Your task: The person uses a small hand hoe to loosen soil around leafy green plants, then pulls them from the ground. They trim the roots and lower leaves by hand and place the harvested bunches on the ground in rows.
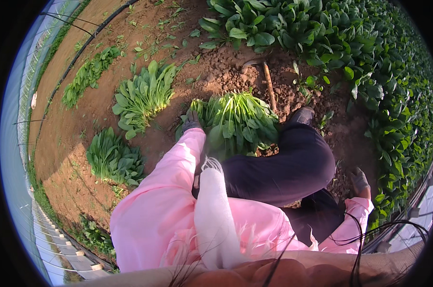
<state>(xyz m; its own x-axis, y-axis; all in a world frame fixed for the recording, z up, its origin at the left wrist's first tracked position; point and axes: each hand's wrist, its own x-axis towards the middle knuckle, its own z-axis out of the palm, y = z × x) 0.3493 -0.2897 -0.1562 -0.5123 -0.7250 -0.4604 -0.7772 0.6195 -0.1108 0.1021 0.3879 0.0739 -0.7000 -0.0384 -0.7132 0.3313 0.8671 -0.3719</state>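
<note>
My left hand (191, 122), in a dark glove, lies at the left side of a pile of cut leafy greens (238, 122), their pale stems at the top. It touches greens at that edge; whether it grips any is hidden. My right hand (360, 182), also gloved, is low on the right over the soil, beside my bent leg and the edge of the growing plants, with nothing visible in it. A hand sickle (269, 86) with a wooden handle and a curved blade rests on the loose soil just above the pile.
More bunches of greens lie at left: one near the pile (144, 95), one lower (116, 158), one farther off (91, 73). Dense leafy plants (392, 71) grow along the right. A black hose (73, 61) curves across the soil. My shoe (302, 115) is beside the sickle handle.
</note>
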